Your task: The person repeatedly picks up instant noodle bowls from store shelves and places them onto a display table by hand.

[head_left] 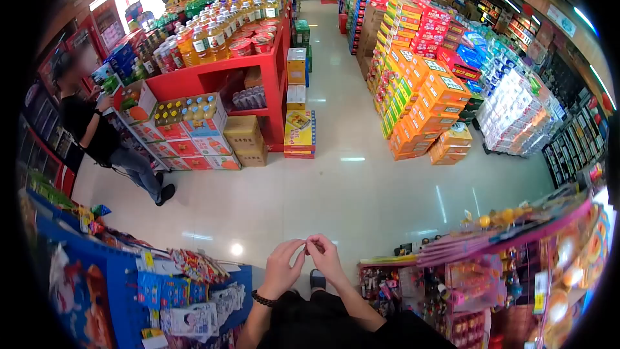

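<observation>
Both hands are raised together low in the middle of the view, above the tiled floor. My left hand point(284, 266) has a dark beaded bracelet at the wrist, its fingers bent and their tips meeting those of the other hand. My right hand point(324, 257) has its fingers curled in a pinch. Something small and dark may be between the fingertips, too small to make out. Below the hands a dark shoe point(317, 279) shows on the floor.
A red shelf point(282, 71) with bottles is ahead left; orange boxes point(434, 94) are stacked ahead right. A person in black point(90, 119) stands at the left by cartons. Snack racks point(187, 291) flank me at left, hanging goods point(471, 284) at right.
</observation>
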